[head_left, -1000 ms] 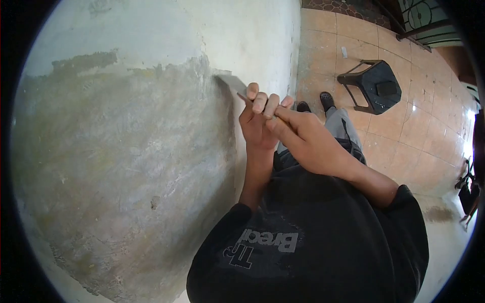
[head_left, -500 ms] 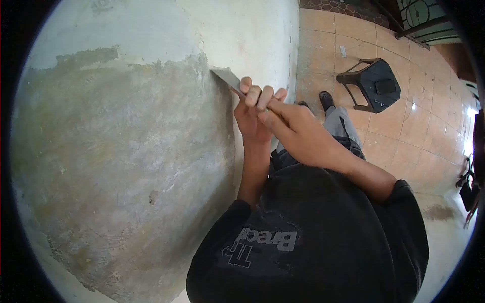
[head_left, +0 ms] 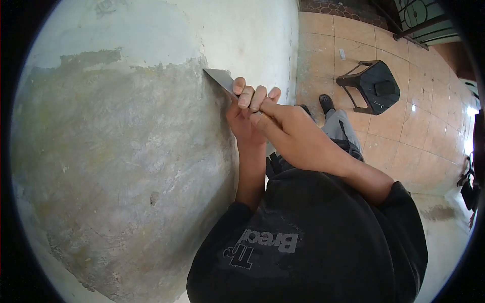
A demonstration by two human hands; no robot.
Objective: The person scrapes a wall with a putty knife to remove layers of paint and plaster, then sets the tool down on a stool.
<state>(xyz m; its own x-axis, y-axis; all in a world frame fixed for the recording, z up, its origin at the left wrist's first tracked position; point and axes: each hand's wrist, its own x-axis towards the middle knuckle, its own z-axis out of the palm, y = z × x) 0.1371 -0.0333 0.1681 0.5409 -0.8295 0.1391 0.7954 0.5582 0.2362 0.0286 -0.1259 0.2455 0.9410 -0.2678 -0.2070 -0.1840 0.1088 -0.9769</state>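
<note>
A putty knife with a flat metal blade rests its edge against the wall, near the border between the bare grey patch and the pale paint. My left hand is closed round it just behind the blade, palm turned up and fingers curled over. Farther back, my right hand wraps the handle end and touches the left fingers. Most of the handle is hidden by both hands.
To the right stands a black plastic stool with a small dark item on its seat. My feet in dark shoes are on the orange tiled floor. A metal railing is at the top right.
Both hands and the putty knife have shifted slightly left along the wall. More of the blade's face shows now.
</note>
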